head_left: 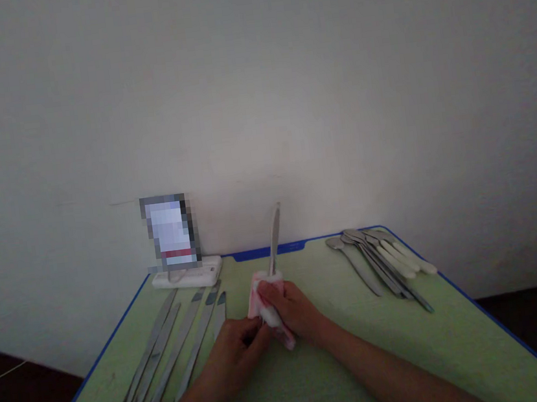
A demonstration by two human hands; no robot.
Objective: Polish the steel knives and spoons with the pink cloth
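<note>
A table knife (275, 236) stands almost upright in front of me, its blade pointing up. A pink and white cloth (254, 294) is wrapped around its lower part and hides the handle. My right hand (294, 309) is closed around the cloth and the knife inside it, thumb on the near side. Lower down on the left, my left hand (240, 348) pinches at the cloth's edge with fingers closed; whether it also grips the knife handle is hidden.
Several table knives (170, 353) lie side by side at the left. Several spoons (362, 271) and white-handled cutlery (397, 257) are piled at the right. A phone (172, 232) leans on a white power strip (189, 274) at the back left. The green table (342, 361) has a blue rim against the wall.
</note>
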